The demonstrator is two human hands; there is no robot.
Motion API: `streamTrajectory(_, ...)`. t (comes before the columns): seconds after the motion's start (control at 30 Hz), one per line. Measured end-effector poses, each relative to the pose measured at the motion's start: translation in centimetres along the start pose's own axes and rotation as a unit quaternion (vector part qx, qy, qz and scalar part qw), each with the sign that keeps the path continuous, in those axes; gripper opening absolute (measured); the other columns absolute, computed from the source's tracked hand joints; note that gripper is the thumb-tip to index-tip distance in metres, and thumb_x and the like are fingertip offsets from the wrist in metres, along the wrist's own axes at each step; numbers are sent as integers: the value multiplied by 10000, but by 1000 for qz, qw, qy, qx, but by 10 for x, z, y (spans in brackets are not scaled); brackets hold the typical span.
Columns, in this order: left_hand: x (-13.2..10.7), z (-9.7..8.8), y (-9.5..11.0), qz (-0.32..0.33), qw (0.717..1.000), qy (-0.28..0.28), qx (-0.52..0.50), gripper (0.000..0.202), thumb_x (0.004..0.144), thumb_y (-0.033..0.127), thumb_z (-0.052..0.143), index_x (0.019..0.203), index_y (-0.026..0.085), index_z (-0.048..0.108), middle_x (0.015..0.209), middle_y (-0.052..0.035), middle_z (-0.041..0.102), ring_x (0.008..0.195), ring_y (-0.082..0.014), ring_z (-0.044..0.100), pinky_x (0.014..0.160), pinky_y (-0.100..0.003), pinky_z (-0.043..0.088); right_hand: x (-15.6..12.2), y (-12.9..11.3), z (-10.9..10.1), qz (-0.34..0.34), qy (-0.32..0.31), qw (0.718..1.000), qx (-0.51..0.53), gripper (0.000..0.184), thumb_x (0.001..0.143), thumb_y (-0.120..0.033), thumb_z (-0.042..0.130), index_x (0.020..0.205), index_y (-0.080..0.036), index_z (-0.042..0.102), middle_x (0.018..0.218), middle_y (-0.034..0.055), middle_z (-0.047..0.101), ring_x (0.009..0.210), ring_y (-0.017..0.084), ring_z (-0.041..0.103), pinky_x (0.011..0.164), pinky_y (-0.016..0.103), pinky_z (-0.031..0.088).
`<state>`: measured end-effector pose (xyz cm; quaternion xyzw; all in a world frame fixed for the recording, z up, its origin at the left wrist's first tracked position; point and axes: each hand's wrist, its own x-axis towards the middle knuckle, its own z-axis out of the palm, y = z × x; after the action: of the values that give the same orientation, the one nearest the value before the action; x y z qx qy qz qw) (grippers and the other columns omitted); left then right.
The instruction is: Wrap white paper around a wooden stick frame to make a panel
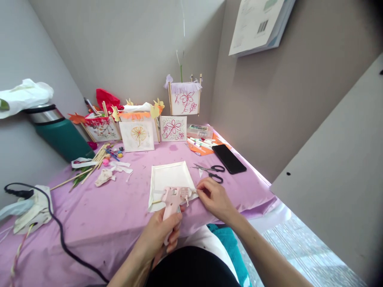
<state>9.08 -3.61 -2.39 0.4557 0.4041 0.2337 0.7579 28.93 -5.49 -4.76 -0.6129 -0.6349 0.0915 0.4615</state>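
My left hand (167, 227) is closed round the handle of a pink hot glue gun (172, 198), its nozzle pointing right. The gun lies over the near part of a white fabric panel (172, 175) with raised edges, flat on the table. A strand of glue or thread seems to hang near the nozzle. At the panel's near right corner my right hand (216, 198) pinches the white fabric edge between thumb and fingers. Just beyond that hand are black-handled scissors (215, 169), lying partly open. The exact spot under the nozzle is too small to make out.
A black phone (229, 158) and several markers (200, 143) lie at right on the purple cloth (119, 207). Decorated panels (137, 135) stand along the wall. Sticks (97, 159), fabric scraps (105, 176) and a teal bottle (64, 137) are left. A black cable (61, 227) crosses the near left.
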Motion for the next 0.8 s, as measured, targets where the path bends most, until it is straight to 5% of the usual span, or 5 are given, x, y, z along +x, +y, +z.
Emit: streamTrajectory(0.8, 3, -4, -6, -9, 999, 15, 39, 429, 691, 440, 672, 977, 169, 501, 530, 97, 426, 353, -36, 291, 310, -170, 209, -2, 3, 2, 5, -2, 1000, -8, 116, 826, -120, 536, 744, -192, 576, 791, 26, 584, 736, 161, 553, 708, 290, 446)
